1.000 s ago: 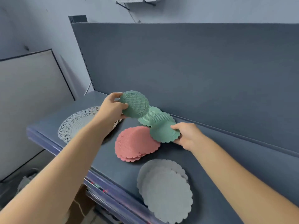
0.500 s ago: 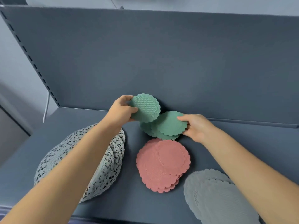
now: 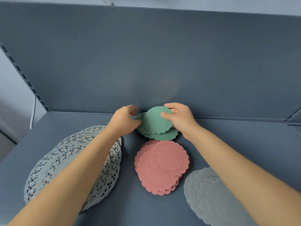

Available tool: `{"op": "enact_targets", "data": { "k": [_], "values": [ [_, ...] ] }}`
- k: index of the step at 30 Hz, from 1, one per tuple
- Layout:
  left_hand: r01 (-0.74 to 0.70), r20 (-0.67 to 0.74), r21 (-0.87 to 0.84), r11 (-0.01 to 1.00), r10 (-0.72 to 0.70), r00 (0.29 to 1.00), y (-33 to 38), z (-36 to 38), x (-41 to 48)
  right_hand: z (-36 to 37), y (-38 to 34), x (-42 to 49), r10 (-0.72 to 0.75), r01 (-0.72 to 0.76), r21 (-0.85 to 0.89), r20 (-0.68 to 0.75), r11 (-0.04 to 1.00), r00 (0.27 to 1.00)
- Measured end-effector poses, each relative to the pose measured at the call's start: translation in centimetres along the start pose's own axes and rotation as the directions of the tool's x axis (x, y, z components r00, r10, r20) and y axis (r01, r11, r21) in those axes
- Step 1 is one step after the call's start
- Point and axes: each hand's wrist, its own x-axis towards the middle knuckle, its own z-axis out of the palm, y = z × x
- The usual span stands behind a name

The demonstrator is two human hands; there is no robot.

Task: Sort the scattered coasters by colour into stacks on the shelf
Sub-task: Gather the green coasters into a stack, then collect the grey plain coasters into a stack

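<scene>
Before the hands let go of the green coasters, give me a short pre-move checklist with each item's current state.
1. Both hands on the green coasters: ok; left hand at the left edge, right hand on the top one.
2. Green pile squared up: not ok; lower coasters stick out toward the front.
3. Green pile clear of the pink stack: ok; a narrow gap shows.
4. No stray colour in the pink stack: ok from above; lower layers cannot tell.
5. Pink stack aligned: not ok; its edges are staggered.
6. Grey stack complete: cannot tell; the right arm and the frame edge hide part of it.
</scene>
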Motion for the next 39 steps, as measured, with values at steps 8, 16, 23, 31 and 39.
{"op": "enact_targets", "data": {
  "k": [8, 16, 23, 31, 39],
  "values": [
    [-0.162, -0.039, 0.294, 0.942, 0.182, 0.983, 1.2, -1.2, -0.7, -1.8, 1.2, -1.4, -0.216, 0.193, -0.562, 0.025, 0.804, 0.976],
    [-0.425, 0.044, 0.45, 0.785, 0.456, 0.889, 13.7, 4.7, -3.3, -13.4, 2.7, -7.6, -0.169, 0.076, -0.545, -0.123, 0.835, 0.978],
    [-0.66, 0.098, 0.398, 0.637, 0.686, 0.721, 31.8, 18.1, -9.9, -34.2, 8.4, -18.4, -0.164, -0.107, -0.631, -0.356, 0.768, 0.92],
    [-0.815, 0.368, 0.239, 0.528, 0.727, 0.58, 50.6, 36.8, -18.2, -55.7, 15.7, -28.5, -0.109, -0.311, -0.728, -0.466, 0.61, 0.878],
    [-0.793, 0.509, 0.308, 0.525, 0.614, 0.604, 62.0, 48.1, -13.7, -68.8, 21.9, -26.6, 0.07, -0.417, -0.659, -0.485, 0.626, 0.872]
  ]
}}
